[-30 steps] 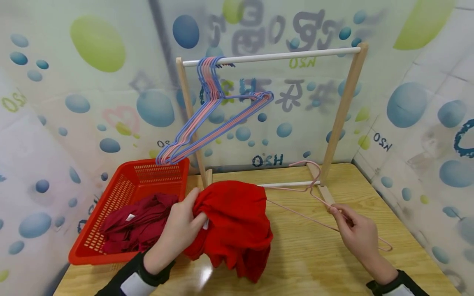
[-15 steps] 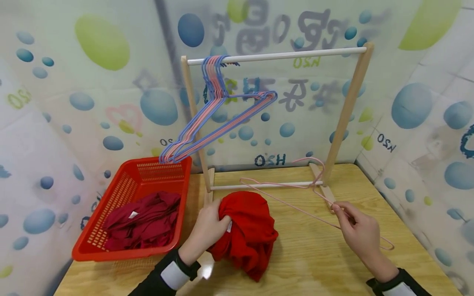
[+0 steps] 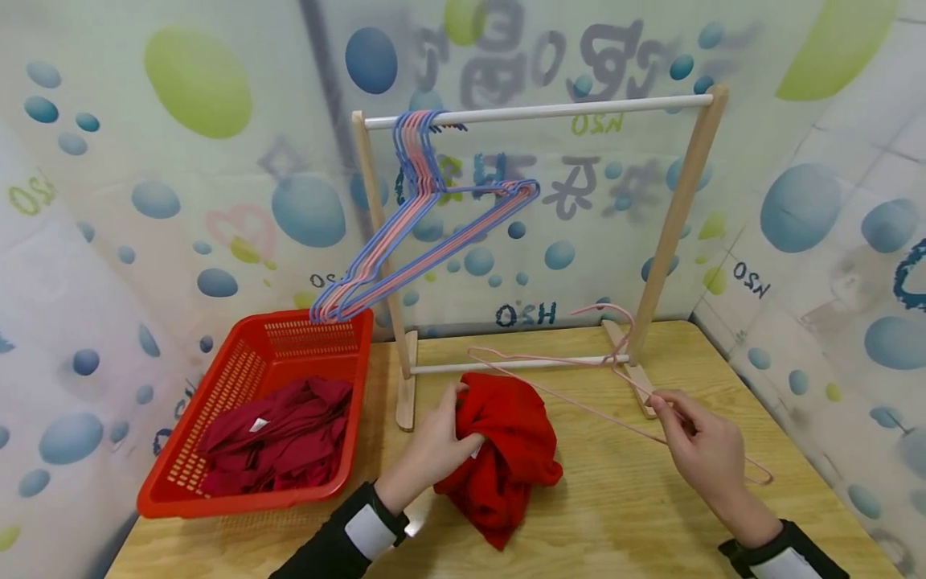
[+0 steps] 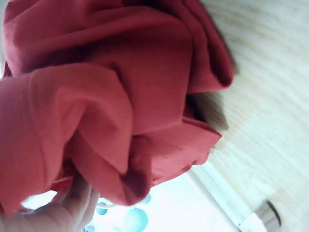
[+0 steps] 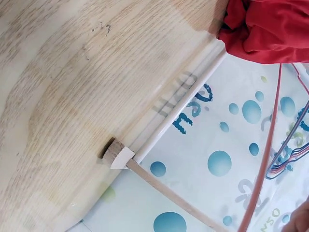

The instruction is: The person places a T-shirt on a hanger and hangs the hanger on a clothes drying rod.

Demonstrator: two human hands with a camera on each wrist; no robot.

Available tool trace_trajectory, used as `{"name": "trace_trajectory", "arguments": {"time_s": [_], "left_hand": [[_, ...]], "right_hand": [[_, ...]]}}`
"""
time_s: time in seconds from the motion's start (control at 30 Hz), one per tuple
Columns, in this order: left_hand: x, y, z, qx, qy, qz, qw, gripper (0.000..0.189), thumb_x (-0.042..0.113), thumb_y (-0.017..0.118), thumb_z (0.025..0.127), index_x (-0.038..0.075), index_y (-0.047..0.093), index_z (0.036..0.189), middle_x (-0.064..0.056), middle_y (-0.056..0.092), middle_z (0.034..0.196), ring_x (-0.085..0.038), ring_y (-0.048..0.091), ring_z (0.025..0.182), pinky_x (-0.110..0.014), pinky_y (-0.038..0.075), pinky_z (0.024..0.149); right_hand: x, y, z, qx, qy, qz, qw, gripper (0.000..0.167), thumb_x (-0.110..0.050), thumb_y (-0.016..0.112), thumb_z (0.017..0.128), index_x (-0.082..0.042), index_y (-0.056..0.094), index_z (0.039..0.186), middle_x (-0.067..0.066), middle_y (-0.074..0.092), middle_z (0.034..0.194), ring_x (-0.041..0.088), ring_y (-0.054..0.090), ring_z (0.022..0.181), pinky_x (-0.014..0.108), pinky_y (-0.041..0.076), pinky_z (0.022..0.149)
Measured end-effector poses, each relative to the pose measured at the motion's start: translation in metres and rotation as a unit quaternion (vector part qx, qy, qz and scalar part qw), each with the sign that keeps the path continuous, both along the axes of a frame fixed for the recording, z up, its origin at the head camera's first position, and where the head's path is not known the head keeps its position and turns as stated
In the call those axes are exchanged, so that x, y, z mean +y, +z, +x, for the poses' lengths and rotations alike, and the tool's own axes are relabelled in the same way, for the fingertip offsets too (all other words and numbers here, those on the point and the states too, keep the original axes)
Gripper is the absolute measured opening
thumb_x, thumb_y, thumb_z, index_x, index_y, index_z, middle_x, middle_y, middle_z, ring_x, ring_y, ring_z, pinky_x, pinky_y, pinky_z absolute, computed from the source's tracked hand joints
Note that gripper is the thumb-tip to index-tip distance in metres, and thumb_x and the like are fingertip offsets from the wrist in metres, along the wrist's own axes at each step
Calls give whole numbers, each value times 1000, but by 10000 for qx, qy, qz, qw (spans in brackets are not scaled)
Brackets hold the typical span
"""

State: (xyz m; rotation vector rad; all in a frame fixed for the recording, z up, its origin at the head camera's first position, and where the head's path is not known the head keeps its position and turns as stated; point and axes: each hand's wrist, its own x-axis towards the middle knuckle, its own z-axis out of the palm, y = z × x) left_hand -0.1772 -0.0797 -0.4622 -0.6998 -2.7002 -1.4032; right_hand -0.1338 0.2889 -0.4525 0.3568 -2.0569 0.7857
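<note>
My left hand (image 3: 437, 442) grips a crumpled red garment (image 3: 506, 462) with a small white tag, its folds hanging down to the tabletop. In the left wrist view the red cloth (image 4: 101, 106) fills much of the picture, with my thumb and fingers partly hidden under it. My right hand (image 3: 705, 446) pinches a thin pink clothes hanger (image 3: 633, 323) by one sloping arm. The hanger's hook points up and left, and its far end reaches behind the garment. In the right wrist view only a corner of the hand shows beside the hanger's bar (image 5: 264, 169).
A red plastic basket (image 3: 152, 494) holding dark red clothes (image 3: 278, 434) stands on the left. Behind is a rack with wooden posts (image 3: 680, 217) and a white rail (image 3: 564, 109), where several blue and pink hangers (image 3: 415, 217) hang at the left end.
My left hand has carried the red garment rightward from beside the basket to the middle of the table, toward the hanger. The right hand and pink hanger have barely moved.
</note>
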Motion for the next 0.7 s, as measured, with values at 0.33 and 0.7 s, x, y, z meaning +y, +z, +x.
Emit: {"name": "trace_trajectory", "arguments": {"time_s": [0.33, 0.7], "left_hand": [[-23, 19, 55, -128, -92, -690, 9975, 112, 26, 102, 82, -10, 34, 164, -37, 46, 157, -52, 51, 144, -66, 48, 112], [-73, -87, 69, 1599, 371, -1888, 9682, 107, 69, 102, 62, 2, 56, 131, -4, 54, 101, -14, 51, 83, -34, 55, 68]], "right_hand": [[-3, -2, -2, -17, 102, 9, 9999, 70, -63, 55, 110, 0, 79, 93, -13, 40, 58, -4, 24, 47, 16, 17, 46], [-4, -1, -3, -8, 135, 1, 9999, 70, -63, 55, 110, 0, 79, 94, -12, 41, 58, -4, 25, 48, 16, 17, 46]]}}
